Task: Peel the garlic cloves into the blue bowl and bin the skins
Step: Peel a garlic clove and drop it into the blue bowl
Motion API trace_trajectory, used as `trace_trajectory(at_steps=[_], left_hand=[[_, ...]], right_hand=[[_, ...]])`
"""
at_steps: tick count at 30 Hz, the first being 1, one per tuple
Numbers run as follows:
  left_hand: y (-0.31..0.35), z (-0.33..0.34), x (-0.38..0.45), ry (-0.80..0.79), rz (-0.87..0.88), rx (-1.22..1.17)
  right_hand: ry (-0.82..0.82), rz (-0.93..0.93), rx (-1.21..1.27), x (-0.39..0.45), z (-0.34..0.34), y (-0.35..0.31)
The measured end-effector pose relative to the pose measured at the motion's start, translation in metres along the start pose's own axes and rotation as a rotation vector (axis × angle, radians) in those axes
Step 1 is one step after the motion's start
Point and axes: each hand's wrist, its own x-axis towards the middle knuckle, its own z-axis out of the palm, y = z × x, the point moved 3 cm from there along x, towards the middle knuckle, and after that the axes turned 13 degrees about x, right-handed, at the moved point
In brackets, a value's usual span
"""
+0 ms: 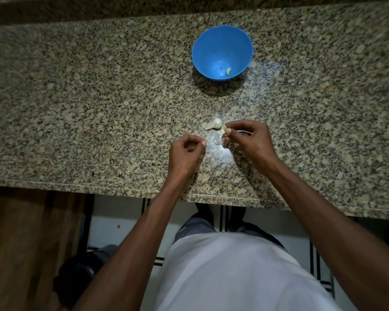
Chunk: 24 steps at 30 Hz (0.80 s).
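A blue bowl (222, 41) stands on the granite counter with one pale peeled clove (228, 71) at its bottom. Nearer me, unpeeled white garlic cloves (213, 125) lie on the counter. My right hand (249, 138) hovers just right of them, its fingertips pinched on a small garlic clove (226, 130). My left hand (186, 152) is to the lower left, fingers curled and pinched together; whether a scrap of skin is between them is not clear. A small pale flake (218, 142) lies on the counter between my hands.
The speckled granite counter (99, 108) stretches wide on both sides, with its front edge close to my body. Below it are a wooden cabinet front (27, 243) at the left, a dark round object (76, 279) on the tiled floor, and my white shirt.
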Motion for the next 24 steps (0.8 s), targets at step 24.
trace_trajectory(at_steps=[24], left_hand=[[0.026, -0.002, 0.010, -0.214, 0.199, -0.012]], right_hand=[[-0.214, 0.141, 0.076, -0.008, 0.009, -0.006]])
